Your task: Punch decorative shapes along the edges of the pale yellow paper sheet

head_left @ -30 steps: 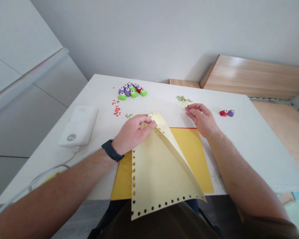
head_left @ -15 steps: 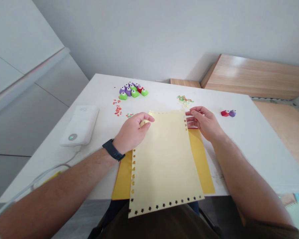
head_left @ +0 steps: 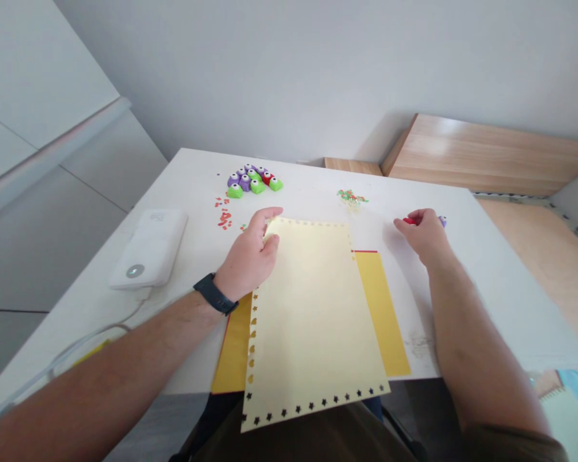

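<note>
A pale yellow paper sheet (head_left: 313, 314) has star and heart holes along its edges. My left hand (head_left: 250, 250), with a dark watch band at the wrist, holds the sheet's upper left corner between thumb and fingers. Off to the right, my right hand (head_left: 428, 234) is closed on a small red craft punch (head_left: 409, 221), just at the tabletop. A purple craft punch (head_left: 442, 221) shows partly behind that hand. Under the sheet lies a darker yellow sheet (head_left: 383, 321) with a red edge.
Several purple, green and red craft punches (head_left: 255, 181) stand at the back left of the white table (head_left: 308, 202). Red paper bits (head_left: 224, 219) and mixed bits (head_left: 351, 197) lie in piles. A white power bank (head_left: 149, 247) with a cable is at left.
My right hand has left the sheet's right edge and moved right to the two punches there. My left hand stays at the sheet's corner, its index finger more stretched out.
</note>
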Action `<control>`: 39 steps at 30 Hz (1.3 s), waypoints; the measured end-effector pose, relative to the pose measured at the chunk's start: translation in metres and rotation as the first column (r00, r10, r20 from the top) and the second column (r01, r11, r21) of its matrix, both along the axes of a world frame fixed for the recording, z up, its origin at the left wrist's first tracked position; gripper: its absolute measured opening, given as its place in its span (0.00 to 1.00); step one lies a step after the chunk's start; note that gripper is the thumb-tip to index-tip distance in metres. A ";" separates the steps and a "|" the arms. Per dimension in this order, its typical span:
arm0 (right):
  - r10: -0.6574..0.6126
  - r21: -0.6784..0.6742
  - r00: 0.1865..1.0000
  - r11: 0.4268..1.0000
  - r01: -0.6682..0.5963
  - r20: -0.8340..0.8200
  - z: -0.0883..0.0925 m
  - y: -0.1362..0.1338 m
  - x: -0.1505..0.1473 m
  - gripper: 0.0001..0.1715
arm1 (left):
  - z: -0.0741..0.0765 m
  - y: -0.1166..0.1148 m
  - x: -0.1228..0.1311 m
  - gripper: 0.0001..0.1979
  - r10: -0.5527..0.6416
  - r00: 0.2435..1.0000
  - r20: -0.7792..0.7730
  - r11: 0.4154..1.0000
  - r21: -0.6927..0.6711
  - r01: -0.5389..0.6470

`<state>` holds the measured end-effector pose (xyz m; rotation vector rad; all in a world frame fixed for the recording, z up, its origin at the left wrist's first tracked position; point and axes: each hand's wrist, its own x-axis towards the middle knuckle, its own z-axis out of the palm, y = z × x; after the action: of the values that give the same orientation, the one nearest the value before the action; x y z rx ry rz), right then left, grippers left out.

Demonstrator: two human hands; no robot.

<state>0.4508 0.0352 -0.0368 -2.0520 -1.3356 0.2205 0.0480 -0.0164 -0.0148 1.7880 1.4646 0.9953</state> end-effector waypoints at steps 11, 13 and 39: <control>-0.062 -0.198 0.943 0.971 0.133 0.328 0.007 -0.002 0.025 0.19 | -0.002 0.004 -0.002 0.23 0.035 0.998 -0.045 0.998 -0.056 -0.037; -0.060 -0.200 0.936 0.970 0.137 0.348 0.006 -0.002 0.027 0.19 | 0.000 0.004 -0.001 0.20 0.027 0.998 -0.049 0.998 -0.048 -0.030; 0.536 0.112 0.810 0.814 -0.571 0.238 0.045 -0.007 -0.127 0.20 | 0.005 0.000 0.010 0.13 -0.032 0.979 -0.201 0.992 -0.127 0.006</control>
<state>0.3238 0.0284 0.0082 -1.5140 -1.9914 0.1454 0.0580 -0.0163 -0.0096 1.8504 1.5923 0.7105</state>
